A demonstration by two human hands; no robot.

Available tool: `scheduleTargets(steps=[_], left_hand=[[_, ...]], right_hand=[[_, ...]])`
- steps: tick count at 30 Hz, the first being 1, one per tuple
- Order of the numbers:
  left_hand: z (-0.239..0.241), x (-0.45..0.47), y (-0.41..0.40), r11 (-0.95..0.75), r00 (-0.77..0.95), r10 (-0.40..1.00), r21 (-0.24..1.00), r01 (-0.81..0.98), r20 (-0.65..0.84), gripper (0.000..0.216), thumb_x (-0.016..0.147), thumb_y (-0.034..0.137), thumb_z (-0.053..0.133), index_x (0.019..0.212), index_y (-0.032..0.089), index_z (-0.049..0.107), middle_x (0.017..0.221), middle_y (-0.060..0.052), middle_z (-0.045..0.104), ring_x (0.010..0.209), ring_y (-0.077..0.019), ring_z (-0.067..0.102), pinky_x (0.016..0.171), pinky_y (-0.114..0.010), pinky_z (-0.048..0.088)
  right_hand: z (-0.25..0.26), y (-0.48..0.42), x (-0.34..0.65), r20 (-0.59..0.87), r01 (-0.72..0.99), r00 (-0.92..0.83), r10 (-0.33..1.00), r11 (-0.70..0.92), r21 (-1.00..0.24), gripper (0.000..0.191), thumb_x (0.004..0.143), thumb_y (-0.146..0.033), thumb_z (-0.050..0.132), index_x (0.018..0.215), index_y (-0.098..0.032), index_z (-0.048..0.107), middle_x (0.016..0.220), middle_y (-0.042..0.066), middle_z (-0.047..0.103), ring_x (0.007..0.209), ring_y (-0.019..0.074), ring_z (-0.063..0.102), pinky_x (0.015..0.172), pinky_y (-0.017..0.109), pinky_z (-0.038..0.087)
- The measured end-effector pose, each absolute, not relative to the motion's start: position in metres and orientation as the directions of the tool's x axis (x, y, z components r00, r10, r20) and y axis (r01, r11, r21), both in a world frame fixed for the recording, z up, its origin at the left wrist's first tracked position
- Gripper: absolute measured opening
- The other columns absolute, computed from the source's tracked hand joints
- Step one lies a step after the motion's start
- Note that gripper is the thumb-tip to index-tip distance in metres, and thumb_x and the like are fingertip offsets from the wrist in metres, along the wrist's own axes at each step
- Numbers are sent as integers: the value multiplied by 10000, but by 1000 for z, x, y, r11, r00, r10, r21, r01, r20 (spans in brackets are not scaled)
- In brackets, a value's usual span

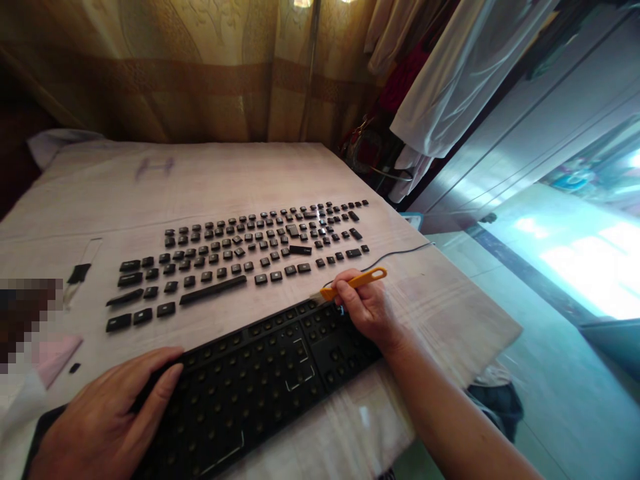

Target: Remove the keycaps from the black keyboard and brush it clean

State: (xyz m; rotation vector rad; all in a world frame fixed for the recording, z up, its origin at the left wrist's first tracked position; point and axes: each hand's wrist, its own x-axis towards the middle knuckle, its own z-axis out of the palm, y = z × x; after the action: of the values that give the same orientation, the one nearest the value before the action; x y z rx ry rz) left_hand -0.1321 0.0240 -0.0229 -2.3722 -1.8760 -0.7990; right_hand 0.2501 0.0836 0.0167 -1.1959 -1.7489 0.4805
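Note:
A black keyboard base with its keycaps taken off lies slantwise on the table's near edge. My left hand lies flat on its left end, fingers stretched over the frame. My right hand is closed round a small orange-handled brush, whose bristle end touches the base's far right corner. Several black keycaps are laid out in rows on the cloth beyond the base, arranged like a keyboard.
A pale cloth covers the table. A thin cable runs off the right edge. A small black piece and a pink paper lie at left. Curtains hang behind, clothes at right, with floor below the table's right edge.

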Motion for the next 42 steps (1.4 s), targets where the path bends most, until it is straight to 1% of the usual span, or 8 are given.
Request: scheduleTargets(steps=[4,10,19,23,26,31,36,42], left_hand=[[-24,-135,23,-365,229,882,289,885,413,412,965,624,469,1090,304,696,1006,-8,790,871,-233,759,832,-368,578],[-19,-131,25,-385,250,867,259,886,431,430,969,636,451,1075,300,699,980,1,793,840,-226,760,807,-346,565],[-15,-126,24,-342,201,886,296,892,419,443,949,647,458,1037,302,722,963,3,803,826,-243,766,793,-362,585],[-15,-127,24,-352,214,878,275,895,428,426,961,630,462,1064,299,710,981,2,802,846,-242,768,803,-358,580],[-14,-126,24,-386,247,862,258,886,443,419,974,619,456,1073,289,695,976,1,798,835,-235,767,796,-351,572],[-10,-124,24,-394,252,853,246,885,457,398,987,602,453,1070,290,685,957,12,795,822,-223,764,791,-343,559],[-7,-121,25,-401,264,848,230,887,459,424,995,605,423,1040,279,691,927,1,797,790,-229,765,765,-357,560],[-4,-119,25,-399,271,844,206,893,462,433,1002,603,412,1043,276,692,933,-1,799,789,-225,767,746,-359,554]], right_hand=[[16,83,249,434,455,-104,895,431,-780,201,992,-279,510,847,-209,629,599,-21,658,457,112,576,494,229,473],[13,83,252,443,404,-14,896,410,-818,221,1008,-317,505,856,-213,626,576,-34,636,473,115,581,510,228,483],[13,83,250,392,424,-109,913,400,-813,255,1002,-363,515,853,-203,645,618,-8,660,474,119,583,477,232,469],[14,83,250,399,357,-56,915,391,-848,223,1008,-333,513,868,-205,632,583,-26,646,461,115,582,466,218,458],[13,84,250,395,370,-43,918,382,-847,221,1008,-332,520,867,-204,634,589,-25,649,472,114,584,477,218,462],[13,84,250,353,371,-118,928,371,-852,290,1005,-411,526,852,-194,641,620,-7,664,475,113,583,470,224,464],[16,83,248,336,318,-49,940,334,-887,327,994,-488,533,880,-201,641,598,-15,654,472,121,591,475,234,485],[16,83,252,384,396,-70,921,379,-836,296,1002,-425,532,837,-206,644,611,-10,653,502,124,585,519,249,496]])
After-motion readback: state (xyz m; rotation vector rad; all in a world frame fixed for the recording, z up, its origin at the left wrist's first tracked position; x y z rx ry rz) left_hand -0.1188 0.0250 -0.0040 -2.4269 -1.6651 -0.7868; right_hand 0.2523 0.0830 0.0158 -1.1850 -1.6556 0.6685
